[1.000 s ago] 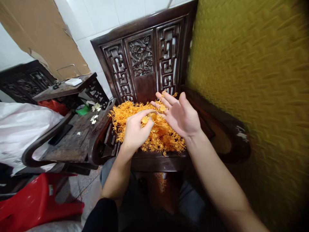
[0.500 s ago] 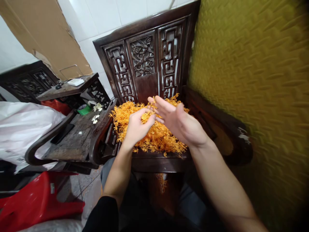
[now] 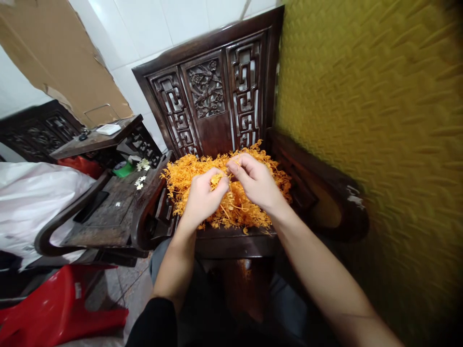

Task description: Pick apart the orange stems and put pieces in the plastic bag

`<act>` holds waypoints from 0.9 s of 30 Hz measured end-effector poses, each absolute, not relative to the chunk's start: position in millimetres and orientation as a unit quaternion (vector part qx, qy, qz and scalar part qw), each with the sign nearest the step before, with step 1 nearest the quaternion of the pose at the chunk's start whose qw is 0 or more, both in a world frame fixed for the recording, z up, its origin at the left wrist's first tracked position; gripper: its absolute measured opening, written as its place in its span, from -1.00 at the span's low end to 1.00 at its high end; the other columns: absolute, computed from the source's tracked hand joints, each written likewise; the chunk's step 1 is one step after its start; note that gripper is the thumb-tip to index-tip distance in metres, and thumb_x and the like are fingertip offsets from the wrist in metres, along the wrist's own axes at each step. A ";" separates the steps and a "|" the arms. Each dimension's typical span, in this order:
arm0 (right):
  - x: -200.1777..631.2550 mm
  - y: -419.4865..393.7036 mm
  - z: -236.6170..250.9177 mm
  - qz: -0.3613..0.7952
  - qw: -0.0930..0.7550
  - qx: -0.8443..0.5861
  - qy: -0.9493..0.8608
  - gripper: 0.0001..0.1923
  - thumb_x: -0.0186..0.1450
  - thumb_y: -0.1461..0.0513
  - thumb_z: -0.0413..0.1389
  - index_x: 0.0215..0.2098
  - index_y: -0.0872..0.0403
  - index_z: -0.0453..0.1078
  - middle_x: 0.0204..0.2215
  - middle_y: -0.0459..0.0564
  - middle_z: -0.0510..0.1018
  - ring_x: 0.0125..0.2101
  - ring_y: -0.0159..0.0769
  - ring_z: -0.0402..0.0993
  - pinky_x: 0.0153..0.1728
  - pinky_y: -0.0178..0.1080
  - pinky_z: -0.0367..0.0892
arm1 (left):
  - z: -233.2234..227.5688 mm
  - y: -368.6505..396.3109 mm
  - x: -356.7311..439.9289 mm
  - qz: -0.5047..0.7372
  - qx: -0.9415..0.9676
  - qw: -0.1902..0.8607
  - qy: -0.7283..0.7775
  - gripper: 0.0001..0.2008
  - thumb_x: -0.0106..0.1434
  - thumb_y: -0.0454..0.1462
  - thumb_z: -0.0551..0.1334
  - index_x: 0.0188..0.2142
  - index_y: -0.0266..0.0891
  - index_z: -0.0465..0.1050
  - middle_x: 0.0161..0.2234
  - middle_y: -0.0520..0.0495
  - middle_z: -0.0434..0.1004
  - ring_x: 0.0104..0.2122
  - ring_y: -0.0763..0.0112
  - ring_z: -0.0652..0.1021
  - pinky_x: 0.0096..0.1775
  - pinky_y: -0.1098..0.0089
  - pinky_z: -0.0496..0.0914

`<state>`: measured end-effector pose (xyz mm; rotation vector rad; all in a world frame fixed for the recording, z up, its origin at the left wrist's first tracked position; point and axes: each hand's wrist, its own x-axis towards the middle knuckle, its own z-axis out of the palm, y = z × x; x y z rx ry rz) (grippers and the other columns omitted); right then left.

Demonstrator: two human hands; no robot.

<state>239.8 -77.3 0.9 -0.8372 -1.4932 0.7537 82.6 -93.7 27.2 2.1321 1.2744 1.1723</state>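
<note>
A heap of small orange flower sprigs (image 3: 249, 207) covers the seat of a dark carved wooden chair (image 3: 213, 96). My left hand (image 3: 202, 197) hovers over the middle of the heap, fingers curled around a small orange sprig (image 3: 216, 179). My right hand (image 3: 255, 180) is right beside it, fingers bent and pinching at the same sprig, fingertips touching those of the left hand. Both forearms reach in from the bottom of the view.
A yellow textured panel (image 3: 379, 120) fills the right side. Left of the chair stands a dark wooden side table (image 3: 104, 212) with small white flowers (image 3: 139, 182). A red plastic stool (image 3: 54, 308) lies at the lower left, a white bag (image 3: 32, 197) beside it, cardboard against the tiled wall.
My right hand was open and palm-up; it has turned over, closed its fingers and come to meet my left hand on the sprig.
</note>
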 end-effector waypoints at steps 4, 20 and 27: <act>242.9 -56.9 -11.2 0.448 0.600 -0.352 -0.562 -0.50 0.34 -0.25 0.18 -0.32 -0.02 0.34 -0.47 -0.10 0.47 -0.53 -0.35 0.37 -0.45 -0.20 0.32 | 35.2 -112.4 81.6 0.416 0.748 0.217 0.470 -0.78 0.35 -0.27 0.22 -0.46 -0.17 0.43 -0.53 0.06 0.48 -0.53 0.44 0.41 -0.42 0.36 0.32; 237.4 -67.3 0.9 0.302 0.704 -0.378 -0.520 -0.62 0.45 -0.12 0.12 -0.32 -0.06 0.22 -0.55 -0.15 0.29 -0.54 -0.36 0.23 -0.49 -0.21 0.16 | 16.2 -92.1 87.3 0.396 0.767 0.274 0.424 -0.74 0.35 -0.07 0.37 -0.15 -0.20 0.64 -0.14 -0.07 0.74 -0.12 0.28 0.68 -0.01 0.30 0.53; 240.8 -66.6 -9.9 0.137 0.693 -0.430 -0.562 -0.64 0.50 -0.10 0.06 -0.25 -0.02 0.33 -0.39 -0.07 0.39 -0.38 -0.31 0.38 -0.32 -0.19 0.29 | 20.2 -106.7 95.0 0.396 0.836 0.150 0.348 -0.83 0.43 -0.26 0.25 -0.29 -0.24 0.58 -0.36 -0.04 0.63 -0.35 0.39 0.57 -0.21 0.36 0.44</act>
